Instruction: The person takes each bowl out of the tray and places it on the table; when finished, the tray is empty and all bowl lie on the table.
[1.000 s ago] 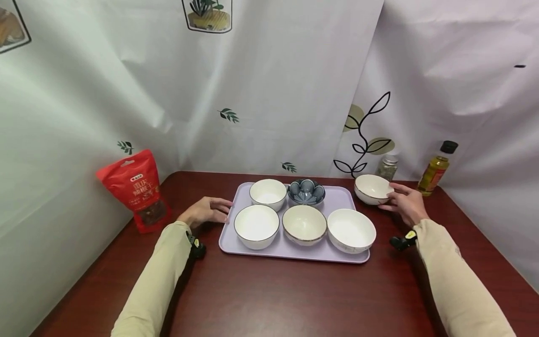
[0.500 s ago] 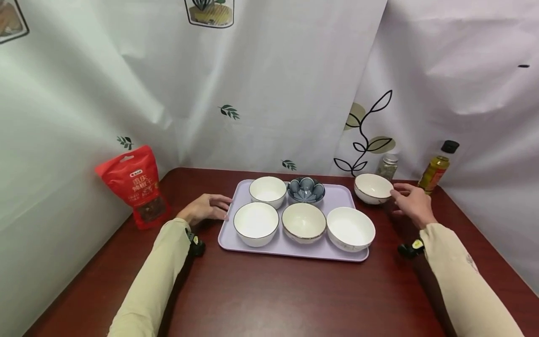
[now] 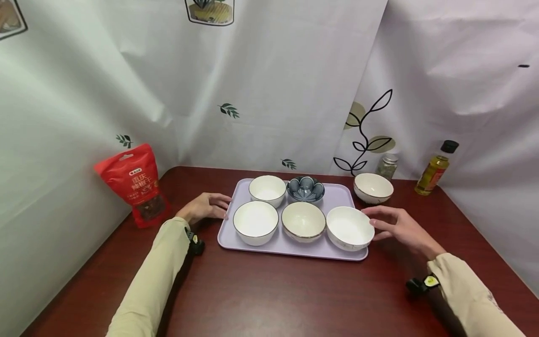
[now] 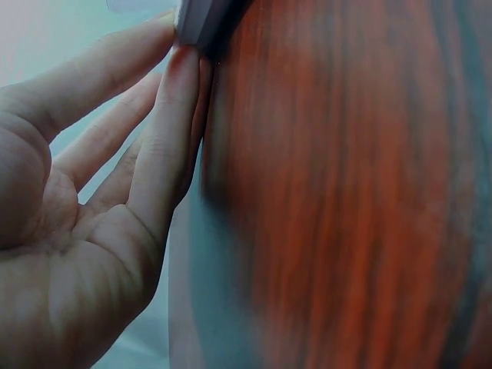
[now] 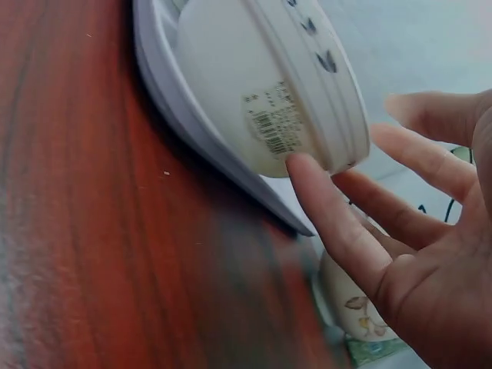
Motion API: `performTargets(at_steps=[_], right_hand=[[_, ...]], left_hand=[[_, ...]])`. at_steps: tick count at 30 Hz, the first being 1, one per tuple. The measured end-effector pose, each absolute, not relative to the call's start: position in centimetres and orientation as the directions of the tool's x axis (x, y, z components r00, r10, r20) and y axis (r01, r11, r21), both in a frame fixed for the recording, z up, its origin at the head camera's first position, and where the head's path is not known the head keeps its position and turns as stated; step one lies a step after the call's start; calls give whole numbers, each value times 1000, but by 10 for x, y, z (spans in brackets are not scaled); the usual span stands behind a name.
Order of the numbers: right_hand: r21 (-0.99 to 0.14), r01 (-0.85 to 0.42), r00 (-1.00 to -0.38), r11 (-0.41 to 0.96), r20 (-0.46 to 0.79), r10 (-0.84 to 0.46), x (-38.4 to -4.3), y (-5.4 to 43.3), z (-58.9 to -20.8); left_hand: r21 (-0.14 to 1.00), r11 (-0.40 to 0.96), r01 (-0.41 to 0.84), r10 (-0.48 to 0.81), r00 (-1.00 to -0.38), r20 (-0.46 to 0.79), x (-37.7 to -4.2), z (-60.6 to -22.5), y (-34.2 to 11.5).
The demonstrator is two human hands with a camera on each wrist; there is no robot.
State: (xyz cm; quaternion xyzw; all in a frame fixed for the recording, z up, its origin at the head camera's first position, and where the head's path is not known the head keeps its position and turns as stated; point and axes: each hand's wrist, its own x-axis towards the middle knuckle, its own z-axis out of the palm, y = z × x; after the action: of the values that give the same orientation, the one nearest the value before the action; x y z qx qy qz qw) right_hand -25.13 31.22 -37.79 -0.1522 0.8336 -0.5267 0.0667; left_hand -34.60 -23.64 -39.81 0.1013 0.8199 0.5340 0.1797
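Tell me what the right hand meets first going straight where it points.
The right hand would likely meet the round white ceramic-looking bowl at the right front of the rectangular lilac tray. The fingertips are beside the bowl's wall, perhaps touching.

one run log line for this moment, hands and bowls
left hand: touches left edge of tray | right hand: at right front bowl, contact unclear | on tray: five bowls | off tray: sixth bowl, by jar
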Motion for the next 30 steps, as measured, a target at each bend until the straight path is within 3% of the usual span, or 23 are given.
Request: performTargets(at_steps=[9, 21, 30], right_hand=[[-927, -130, -935, 351, -4, -356, -251, 305, -385], [-925, -67, -969, 373, -29, -245, -253, 296, -374], [-941, -68, -973, 332, -11, -230, -251, 318, -357]], left_hand=[[912, 410, -28, 358, -914, -189, -347, -396, -238], [905, 425, 18, 366, -918, -154, -347, -394, -236], [903, 428, 30, 373, -916, -146, -347, -393, -235]])
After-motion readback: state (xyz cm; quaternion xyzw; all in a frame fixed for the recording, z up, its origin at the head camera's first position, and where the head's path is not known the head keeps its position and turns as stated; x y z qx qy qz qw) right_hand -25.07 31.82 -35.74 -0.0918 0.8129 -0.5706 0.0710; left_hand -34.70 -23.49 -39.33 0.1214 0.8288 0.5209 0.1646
